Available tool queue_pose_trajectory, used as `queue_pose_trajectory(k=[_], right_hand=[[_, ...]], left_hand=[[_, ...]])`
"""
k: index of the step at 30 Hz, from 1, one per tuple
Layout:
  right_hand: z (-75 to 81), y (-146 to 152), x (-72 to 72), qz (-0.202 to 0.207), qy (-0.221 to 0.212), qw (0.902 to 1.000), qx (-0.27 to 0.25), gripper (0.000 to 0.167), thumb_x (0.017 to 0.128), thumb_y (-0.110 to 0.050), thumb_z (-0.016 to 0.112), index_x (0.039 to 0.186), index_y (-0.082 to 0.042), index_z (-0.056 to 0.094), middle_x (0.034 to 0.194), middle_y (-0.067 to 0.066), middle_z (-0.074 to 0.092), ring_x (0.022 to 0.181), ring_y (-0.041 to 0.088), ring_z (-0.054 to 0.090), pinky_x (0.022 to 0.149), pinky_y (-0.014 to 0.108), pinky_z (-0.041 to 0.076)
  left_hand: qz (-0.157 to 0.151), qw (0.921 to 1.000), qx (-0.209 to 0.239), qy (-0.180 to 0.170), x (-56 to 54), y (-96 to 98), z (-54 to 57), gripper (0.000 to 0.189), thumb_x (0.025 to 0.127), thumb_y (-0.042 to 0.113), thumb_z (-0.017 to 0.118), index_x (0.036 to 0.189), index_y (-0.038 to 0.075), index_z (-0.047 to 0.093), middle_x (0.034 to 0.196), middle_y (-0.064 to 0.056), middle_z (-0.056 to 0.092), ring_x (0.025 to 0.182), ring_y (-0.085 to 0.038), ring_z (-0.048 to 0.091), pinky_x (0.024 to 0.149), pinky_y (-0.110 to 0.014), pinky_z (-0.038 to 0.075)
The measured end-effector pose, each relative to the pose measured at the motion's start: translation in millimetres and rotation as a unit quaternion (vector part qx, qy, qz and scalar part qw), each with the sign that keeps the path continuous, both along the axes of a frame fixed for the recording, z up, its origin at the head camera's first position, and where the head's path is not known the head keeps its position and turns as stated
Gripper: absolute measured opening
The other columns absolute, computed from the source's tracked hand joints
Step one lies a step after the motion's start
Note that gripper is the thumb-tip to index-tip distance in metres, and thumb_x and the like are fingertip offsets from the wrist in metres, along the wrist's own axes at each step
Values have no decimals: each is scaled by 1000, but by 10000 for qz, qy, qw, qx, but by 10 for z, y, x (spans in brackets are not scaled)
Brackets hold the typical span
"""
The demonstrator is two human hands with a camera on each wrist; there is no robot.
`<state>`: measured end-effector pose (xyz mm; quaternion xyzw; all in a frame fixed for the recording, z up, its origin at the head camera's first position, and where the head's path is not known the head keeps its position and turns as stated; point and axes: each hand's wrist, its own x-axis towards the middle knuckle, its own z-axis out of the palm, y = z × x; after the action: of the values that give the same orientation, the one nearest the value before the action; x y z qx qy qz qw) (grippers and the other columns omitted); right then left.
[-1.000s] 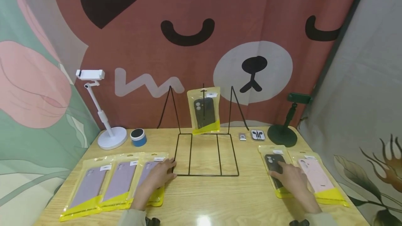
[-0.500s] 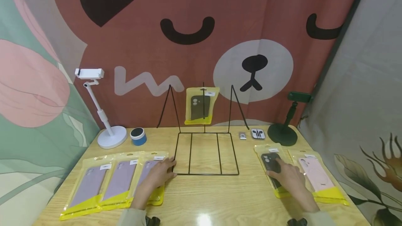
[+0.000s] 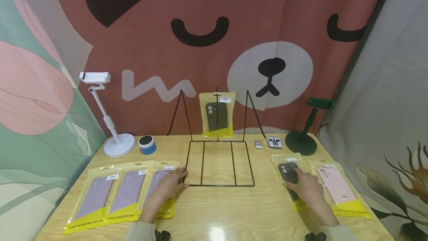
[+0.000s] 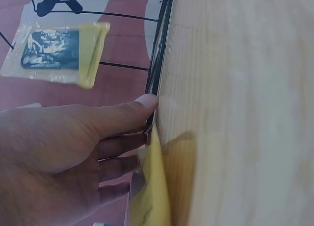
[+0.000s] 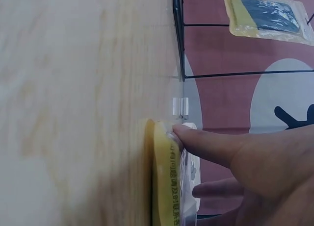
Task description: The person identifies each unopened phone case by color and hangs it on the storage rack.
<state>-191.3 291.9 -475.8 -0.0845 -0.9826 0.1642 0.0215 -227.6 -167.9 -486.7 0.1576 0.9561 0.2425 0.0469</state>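
My left hand (image 3: 170, 183) holds the front left corner of the black wire display rack (image 3: 220, 186), thumb on the wire in the left wrist view, and partly covers a bagged purple phone case (image 3: 157, 179). My right hand (image 3: 309, 187) pinches a bagged black phone case (image 3: 288, 172) lying on the table, thumb at its left side and index finger near its upper right. Its yellow bag edge (image 5: 167, 179) shows under the thumb in the right wrist view. Another bagged black phone case (image 3: 216, 116) hangs from the rack's middle hook.
Two more bagged purple phone cases (image 3: 95, 196) lie at left, a bagged pink one (image 3: 337, 185) at right. Along the back stand a white phone stand (image 3: 118, 145), a blue-and-white round container (image 3: 147, 146), boxed earphones (image 3: 275, 143), a small silver gadget (image 3: 258, 144) and a dark green stand (image 3: 301, 143).
The hanging bag has swung, tilting back and then dropping to hang nearly straight. My right hand and the black case's bag have shifted slightly left. My left hand has stayed put.
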Motion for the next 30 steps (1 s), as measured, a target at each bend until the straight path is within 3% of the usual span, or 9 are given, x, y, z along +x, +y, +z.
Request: queue_pose_trajectory(k=[7, 16, 19, 26, 30], right_hand=[[-43, 43, -26, 102, 68, 9994, -314, 91, 73, -44, 79, 136, 9, 40, 114, 43, 51, 101, 61, 48, 75, 66, 43], [-89, 146, -95, 46, -44, 9971, -752, 105, 69, -48, 82, 143, 7, 30, 127, 45, 41, 110, 60, 42, 86, 67, 38], [-79, 185, -104, 130, -48, 9954, -952, 98, 74, -44, 80, 144, 4, 30, 131, 44, 39, 114, 59, 43, 89, 66, 40], [5, 290, -99, 339, 218, 9834, -1770, 72, 85, -16, 73, 145, 1, 36, 131, 40, 44, 109, 53, 52, 76, 51, 52], [73, 288, -75, 395, 56, 9725, -2296, 67, 89, -12, 68, 148, -5, 36, 143, 36, 34, 118, 55, 46, 84, 53, 52]], left_hand=[[40, 10000, -38, -15, -9, 7, -15, 49, 87, 21, 71, 131, 3, 58, 144, -14, 47, 134, -42, 38, 108, -57, 31], [85, 9999, -23, -93, -16, 12, -6, 49, 87, 21, 71, 132, 3, 58, 145, -14, 47, 134, -42, 37, 108, -57, 31], [97, 9999, 27, -122, -5, 12, 4, 50, 88, 21, 70, 132, 3, 58, 145, -13, 46, 135, -41, 37, 109, -57, 30], [45, 10000, 31, -63, 21, 6, 12, 49, 87, 20, 71, 131, 2, 58, 144, -15, 47, 134, -43, 37, 107, -58, 31], [27, 10000, -3, -22, 16, 1, 15, 49, 87, 20, 71, 131, 2, 59, 144, -15, 47, 134, -42, 38, 107, -58, 31]])
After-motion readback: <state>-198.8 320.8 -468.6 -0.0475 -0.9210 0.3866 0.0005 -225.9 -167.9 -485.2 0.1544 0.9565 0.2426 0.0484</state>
